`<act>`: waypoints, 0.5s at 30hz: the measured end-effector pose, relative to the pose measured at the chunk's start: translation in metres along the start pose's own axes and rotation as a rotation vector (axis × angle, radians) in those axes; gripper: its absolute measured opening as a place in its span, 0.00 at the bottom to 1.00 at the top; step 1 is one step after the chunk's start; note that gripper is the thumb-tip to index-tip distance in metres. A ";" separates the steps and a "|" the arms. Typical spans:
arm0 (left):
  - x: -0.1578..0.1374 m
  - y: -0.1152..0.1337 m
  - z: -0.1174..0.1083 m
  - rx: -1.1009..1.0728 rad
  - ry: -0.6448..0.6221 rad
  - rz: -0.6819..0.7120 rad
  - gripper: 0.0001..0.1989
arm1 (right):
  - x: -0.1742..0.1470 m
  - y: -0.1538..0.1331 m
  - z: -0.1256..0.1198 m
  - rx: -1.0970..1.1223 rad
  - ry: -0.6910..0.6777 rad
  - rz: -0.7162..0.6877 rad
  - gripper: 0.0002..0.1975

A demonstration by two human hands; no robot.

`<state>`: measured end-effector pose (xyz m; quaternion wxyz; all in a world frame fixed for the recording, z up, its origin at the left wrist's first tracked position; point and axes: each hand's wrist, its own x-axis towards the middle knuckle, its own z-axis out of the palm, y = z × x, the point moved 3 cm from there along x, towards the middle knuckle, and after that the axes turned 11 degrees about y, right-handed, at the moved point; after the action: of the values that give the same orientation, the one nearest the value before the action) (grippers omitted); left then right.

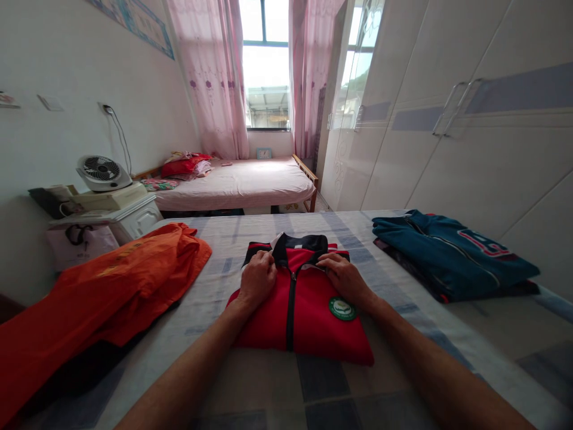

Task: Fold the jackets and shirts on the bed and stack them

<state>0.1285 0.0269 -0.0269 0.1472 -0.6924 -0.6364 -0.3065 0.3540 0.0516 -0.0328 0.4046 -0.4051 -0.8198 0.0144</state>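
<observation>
A red zip-up jacket (313, 322) with a black collar and a round green badge lies folded, front side up, in front of me. My left hand (258, 276) is closed on the left side of its collar, fingers curled in. At the collar's right side, my right hand (344, 276) pinches the edge between fingers and thumb; the thumb is partly hidden. The front zipper is closed up to just beneath the collar, where a red inner patch shows.
A checked bedsheet (326, 382) lies under the clothes. To the left is a spread orange jacket (129, 280); to the right, a folded teal jacket (452, 251) rests on darker clothing. Beyond stand a second bed (250, 185), a fan (105, 172) and a white wardrobe (403, 155).
</observation>
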 end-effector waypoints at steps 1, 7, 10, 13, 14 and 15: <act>-0.002 0.001 -0.007 -0.026 0.001 0.016 0.09 | 0.001 -0.003 -0.003 -0.024 0.023 0.000 0.17; -0.054 0.018 -0.049 -0.273 -0.167 0.399 0.21 | -0.016 -0.006 -0.008 -0.243 0.085 0.069 0.22; -0.080 0.015 -0.053 -0.283 -0.351 0.500 0.31 | -0.026 0.012 0.004 -0.207 -0.072 0.122 0.22; -0.090 0.009 -0.056 -0.239 -0.397 0.507 0.39 | -0.028 0.019 0.000 -0.169 -0.055 0.217 0.21; -0.091 0.008 -0.058 -0.216 -0.387 0.507 0.39 | -0.029 0.014 -0.007 -0.152 0.006 0.254 0.21; -0.091 0.009 -0.059 -0.190 -0.373 0.508 0.39 | -0.030 0.005 -0.017 -0.120 0.085 0.291 0.21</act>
<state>0.1229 -0.0815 -0.0353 0.0347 -0.8839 -0.4276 -0.1860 0.3795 0.0294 -0.0431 0.4075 -0.5431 -0.7341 0.0066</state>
